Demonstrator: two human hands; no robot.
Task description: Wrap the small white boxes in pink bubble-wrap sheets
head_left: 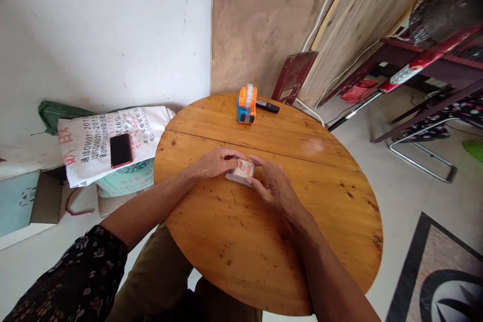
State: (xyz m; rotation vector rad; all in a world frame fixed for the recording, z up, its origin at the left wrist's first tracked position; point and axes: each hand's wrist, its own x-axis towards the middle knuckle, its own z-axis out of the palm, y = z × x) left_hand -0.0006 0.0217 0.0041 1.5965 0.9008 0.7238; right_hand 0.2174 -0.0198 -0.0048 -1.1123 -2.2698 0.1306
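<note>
A small pale card pack (242, 171) with red print lies on the round wooden table (320, 196), near its middle. My left hand (217, 161) grips the pack's left end with curled fingers. My right hand (272, 185) closes on its right end from the other side, thumb and fingers pinched against it. Both hands rest low on the tabletop with the pack between them.
An orange and blue lamp-like device (246, 104) and a dark remote (267, 106) sit at the table's far edge. A phone (121, 150) lies on printed sacks (94, 143) to the left. A red chair (294, 76), a fan (445, 7) and a metal frame (422, 156) stand to the right.
</note>
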